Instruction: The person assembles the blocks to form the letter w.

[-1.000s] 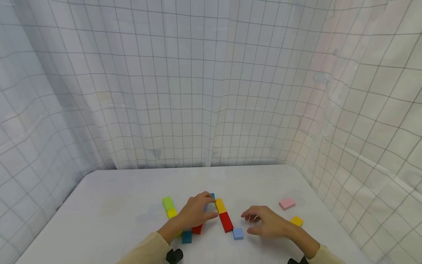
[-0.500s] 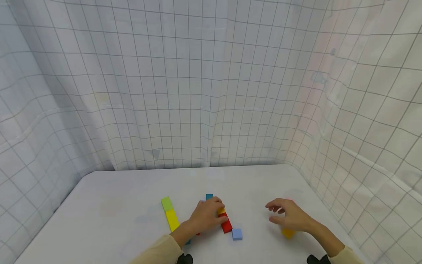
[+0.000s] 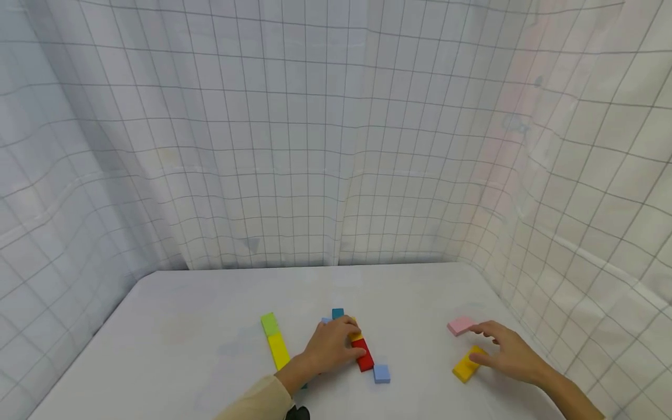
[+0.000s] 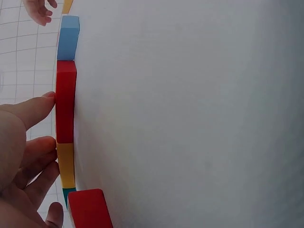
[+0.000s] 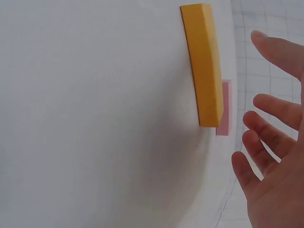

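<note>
My left hand [image 3: 328, 349] lies over a row of toy blocks in the head view. Its thumb and fingertips are right at a red block [image 4: 65, 104] and a yellow block [image 4: 66, 164], which sit end to end in the left wrist view. A light blue block [image 3: 381, 374] adjoins the red one's near end; a teal block [image 3: 338, 312] stands past the yellow one. Fingers spread, my right hand [image 3: 508, 352] hovers at a long amber block [image 3: 462, 371], thumb overlapping its end in the head view. Behind that lies a pink block [image 3: 459, 325], close to the fingertips.
Left of the row, a lime block [image 3: 270, 324] and a bright yellow block [image 3: 278, 350] form another line. A second red block [image 4: 90, 209] is close in the left wrist view. White gridded curtains [image 3: 283, 146] surround the white table [image 3: 189, 326].
My right hand has moved right, from beside the light blue block to the amber block. The amber block has shifted nearer to me. My left hand has moved slightly right onto the row.
</note>
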A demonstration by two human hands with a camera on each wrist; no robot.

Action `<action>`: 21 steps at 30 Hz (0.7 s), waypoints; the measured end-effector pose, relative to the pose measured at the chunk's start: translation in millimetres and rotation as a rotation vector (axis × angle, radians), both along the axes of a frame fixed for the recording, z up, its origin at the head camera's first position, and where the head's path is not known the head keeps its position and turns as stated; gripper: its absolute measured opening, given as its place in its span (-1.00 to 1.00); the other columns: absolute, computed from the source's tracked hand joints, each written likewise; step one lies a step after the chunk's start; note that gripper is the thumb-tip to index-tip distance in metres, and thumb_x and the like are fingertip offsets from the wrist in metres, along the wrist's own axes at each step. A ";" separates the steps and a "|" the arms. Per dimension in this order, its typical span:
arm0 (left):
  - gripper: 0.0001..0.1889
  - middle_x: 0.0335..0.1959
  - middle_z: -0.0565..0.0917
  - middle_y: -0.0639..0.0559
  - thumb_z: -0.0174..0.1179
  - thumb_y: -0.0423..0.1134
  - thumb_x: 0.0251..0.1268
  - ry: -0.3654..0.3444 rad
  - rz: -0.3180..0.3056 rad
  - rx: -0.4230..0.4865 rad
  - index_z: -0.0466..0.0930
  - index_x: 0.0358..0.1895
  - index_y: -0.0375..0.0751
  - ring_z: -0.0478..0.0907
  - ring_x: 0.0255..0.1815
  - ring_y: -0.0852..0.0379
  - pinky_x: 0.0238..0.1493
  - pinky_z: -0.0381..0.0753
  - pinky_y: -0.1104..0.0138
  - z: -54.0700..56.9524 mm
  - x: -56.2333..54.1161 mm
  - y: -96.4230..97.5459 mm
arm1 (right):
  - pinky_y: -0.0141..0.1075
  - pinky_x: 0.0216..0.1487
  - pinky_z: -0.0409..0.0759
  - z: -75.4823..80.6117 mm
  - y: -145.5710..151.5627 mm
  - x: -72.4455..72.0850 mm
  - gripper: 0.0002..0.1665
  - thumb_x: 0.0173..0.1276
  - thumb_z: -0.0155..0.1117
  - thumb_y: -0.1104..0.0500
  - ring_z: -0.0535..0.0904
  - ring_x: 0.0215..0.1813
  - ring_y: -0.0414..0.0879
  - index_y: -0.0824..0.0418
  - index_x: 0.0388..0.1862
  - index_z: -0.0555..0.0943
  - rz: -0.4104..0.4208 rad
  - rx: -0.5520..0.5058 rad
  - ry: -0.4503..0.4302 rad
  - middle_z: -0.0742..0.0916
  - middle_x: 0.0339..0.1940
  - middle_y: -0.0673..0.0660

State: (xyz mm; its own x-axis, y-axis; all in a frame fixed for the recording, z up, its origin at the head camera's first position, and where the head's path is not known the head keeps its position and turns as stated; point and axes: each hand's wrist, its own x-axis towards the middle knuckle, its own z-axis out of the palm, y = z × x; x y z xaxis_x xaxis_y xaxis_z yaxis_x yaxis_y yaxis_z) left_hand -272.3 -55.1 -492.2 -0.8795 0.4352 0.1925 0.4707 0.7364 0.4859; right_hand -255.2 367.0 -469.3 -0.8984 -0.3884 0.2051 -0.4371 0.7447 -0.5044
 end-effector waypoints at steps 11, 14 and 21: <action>-0.57 0.02 0.67 0.13 0.52 0.06 0.19 -0.043 0.031 0.056 0.79 0.03 -0.10 0.55 0.08 0.05 0.14 0.54 0.01 -3.0 -1.8 -1.8 | 0.34 0.12 0.53 -19.6 7.9 5.7 0.03 0.18 0.57 -0.20 0.50 0.18 0.35 0.49 0.37 0.46 -0.046 0.158 -0.122 0.55 0.23 0.43; -0.57 0.03 0.67 0.13 0.53 0.06 0.18 -0.048 0.035 0.070 0.79 0.02 -0.09 0.56 0.09 0.05 0.15 0.54 0.01 -3.2 -1.6 -2.3 | 0.32 0.16 0.51 -22.7 4.8 5.9 0.10 0.13 0.58 -0.26 0.48 0.16 0.33 0.54 0.33 0.46 -0.048 0.209 -0.116 0.53 0.20 0.45; -0.58 0.02 0.67 0.15 0.53 0.06 0.18 -0.056 0.035 0.082 0.80 0.02 -0.09 0.57 0.09 0.07 0.18 0.54 0.03 -2.2 0.1 -1.4 | 0.24 0.11 0.56 -21.5 -1.8 6.2 -0.01 0.09 0.59 -0.28 0.50 0.08 0.23 0.45 0.22 0.53 -0.075 0.245 -0.098 0.55 0.11 0.35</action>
State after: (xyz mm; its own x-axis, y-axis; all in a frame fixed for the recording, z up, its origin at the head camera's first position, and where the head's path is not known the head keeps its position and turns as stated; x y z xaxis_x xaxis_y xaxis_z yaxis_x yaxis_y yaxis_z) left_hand -272.2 -56.5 -494.4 -0.9045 0.3885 0.1761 0.4154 0.7086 0.5704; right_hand -248.9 365.2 -490.9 -0.9373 -0.3477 0.0242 -0.3345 0.8779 -0.3428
